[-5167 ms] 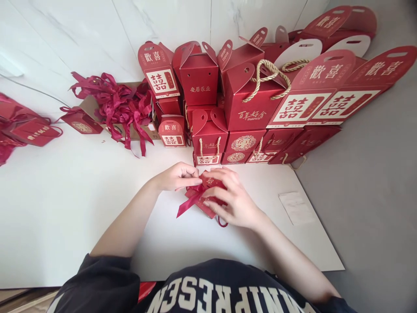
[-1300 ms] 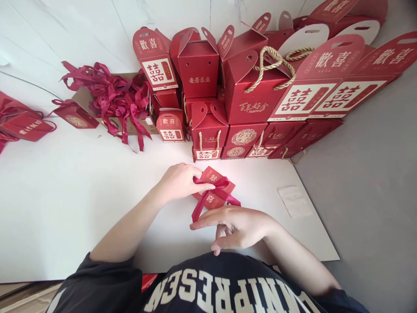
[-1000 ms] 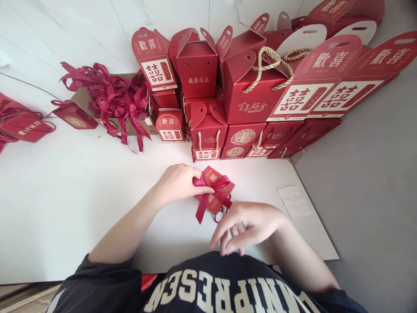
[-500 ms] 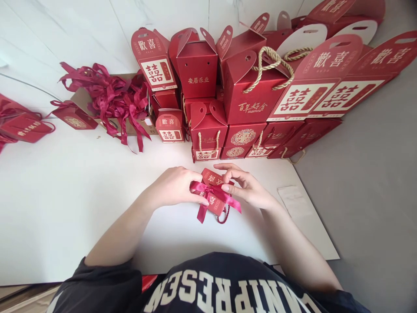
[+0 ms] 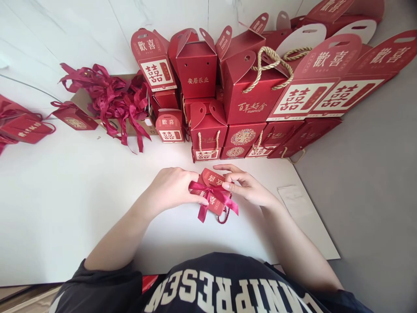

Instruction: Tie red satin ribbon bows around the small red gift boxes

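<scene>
With left hand clasping small red cardboard box, bow adjustment seems underway; right hand at its edge, grip unclear; evening glossy crimson ribbon likely needs gentle tugs.

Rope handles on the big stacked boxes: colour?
Rope handles: pale gold, twisted; best in the head view.

One small red box carries one ribbon bow with two tails. There is one worktop, one white paper and one cardboard carton; its loose ribbons are too tangled to count. Among the gathered red boxes, six white character panels show. These boxes overlap too much for a sure total. One lone box sits left of the carton.
</scene>
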The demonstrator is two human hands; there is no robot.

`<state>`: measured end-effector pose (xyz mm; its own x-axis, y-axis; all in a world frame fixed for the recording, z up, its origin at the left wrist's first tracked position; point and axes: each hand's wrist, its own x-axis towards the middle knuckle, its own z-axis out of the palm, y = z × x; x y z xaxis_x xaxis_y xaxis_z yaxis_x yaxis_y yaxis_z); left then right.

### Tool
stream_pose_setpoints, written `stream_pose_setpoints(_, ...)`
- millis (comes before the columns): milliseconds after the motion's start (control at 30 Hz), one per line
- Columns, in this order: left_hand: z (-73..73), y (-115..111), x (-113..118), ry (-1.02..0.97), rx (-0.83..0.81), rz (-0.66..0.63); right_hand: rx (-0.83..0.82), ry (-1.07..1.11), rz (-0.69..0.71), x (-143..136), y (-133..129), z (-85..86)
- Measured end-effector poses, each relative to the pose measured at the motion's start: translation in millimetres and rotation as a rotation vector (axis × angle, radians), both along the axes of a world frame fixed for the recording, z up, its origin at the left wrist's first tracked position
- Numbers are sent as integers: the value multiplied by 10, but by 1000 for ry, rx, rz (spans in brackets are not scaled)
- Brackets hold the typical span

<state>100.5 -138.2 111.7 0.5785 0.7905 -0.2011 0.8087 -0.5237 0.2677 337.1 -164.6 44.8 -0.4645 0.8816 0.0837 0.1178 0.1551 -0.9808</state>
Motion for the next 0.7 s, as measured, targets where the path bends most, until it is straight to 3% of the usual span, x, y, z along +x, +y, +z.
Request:
stream_pose_setpoints(300, 22, 31, -50, -56, -122, -24, -30, 38, -54, 40, 17, -33)
stream_pose_setpoints(433, 165, 69, -187, -210, -217, 2, -15, 64, -297, 225, 65, -45)
stream_pose_setpoints(533, 201, 88, -223, -323, -128, 30, -28, 85, -435, 372, 124, -85)
stream_pose_setpoints(700, -18, 111, -46, -395, -84, -252, -83, 132, -456, 368, 174, -180)
